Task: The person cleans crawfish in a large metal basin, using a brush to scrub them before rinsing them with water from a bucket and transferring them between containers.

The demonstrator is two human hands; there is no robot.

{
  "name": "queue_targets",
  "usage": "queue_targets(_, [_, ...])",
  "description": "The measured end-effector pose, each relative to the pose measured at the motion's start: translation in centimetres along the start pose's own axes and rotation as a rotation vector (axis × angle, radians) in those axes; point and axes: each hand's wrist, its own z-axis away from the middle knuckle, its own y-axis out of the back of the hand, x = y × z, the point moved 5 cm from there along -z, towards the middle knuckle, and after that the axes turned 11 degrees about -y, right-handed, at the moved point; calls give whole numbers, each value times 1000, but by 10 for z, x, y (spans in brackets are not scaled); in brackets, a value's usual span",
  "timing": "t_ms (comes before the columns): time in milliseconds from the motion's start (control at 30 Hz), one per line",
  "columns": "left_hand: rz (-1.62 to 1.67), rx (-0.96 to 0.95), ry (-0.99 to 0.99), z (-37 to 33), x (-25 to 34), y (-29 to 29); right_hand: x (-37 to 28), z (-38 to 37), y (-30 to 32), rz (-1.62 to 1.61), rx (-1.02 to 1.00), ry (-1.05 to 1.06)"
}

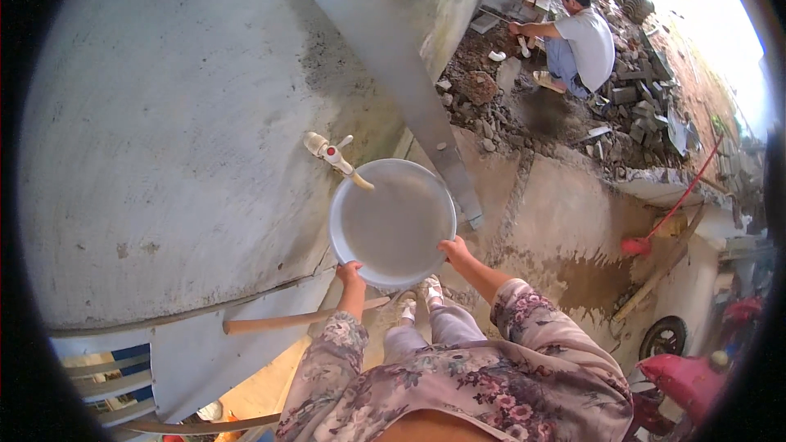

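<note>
Far left: a big curved grey concrete tank wall (164, 131), with pale slatted chairs (98, 368) stacked near its foot. Low on the left, just past those: a wooden handle (286, 322) lying across, running behind the left forearm. On the tank wall, left of centre: a white tap with a red mark (332, 152), its spout reaching over the far-left rim of the basin. At centre: a round pale basin (393, 223), held up level under the tap, murky grey water inside. Left hand (350, 274) gripping the near-left rim, fingers curled shut on it. Right hand (454, 250) gripping the near-right rim, likewise closed on the edge, thumb on top. Both arms in floral sleeves (532, 319), coming up from the lower edge; below the basin, 2 feet in pale sandals (419, 299) on the wet concrete ground. Just right of the basin and behind it: a slanting grey metal beam (393, 65), running from the top down to the basin's far-right side. Far right, well apart: another person in a light shirt (580, 37), crouched among rubble and broken blocks (639, 98). Further right and nearer: a red-handled broom (655, 225) leaning on a low wall; at the near-right rim, a red vehicle (688, 376) and a dark wheel (663, 336).
</note>
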Motion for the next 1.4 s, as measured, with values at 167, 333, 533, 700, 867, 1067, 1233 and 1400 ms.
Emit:
queue_targets(167, [-4,12,-24,2,4,1,0,3,-3,23,58,-15])
queue_targets(333, [-30,25,28,-8,-11,2,5,1,0,-48,25,-26])
queue_targets(533, [2,26,-50,-6,1,-1,5,5,-5,-30,54,-57])
queue_targets(700, [-7,17,-66,-6,8,0,8,-2,-7,-47,69,-58])
queue_targets(867, [-26,2,-54,-11,-2,-2,13,-11,4,20,43,-43])
queue_targets(1067, [-117,-9,34,1,-13,7,8,-10,11,80,114,-10])
queue_targets(1233, [-6,-119,335,7,-33,12,-3,-19,18,141,60,-56])
queue_targets(1400, [160,-209,445,31,-28,10,-18,-1,11,178,52,-85])
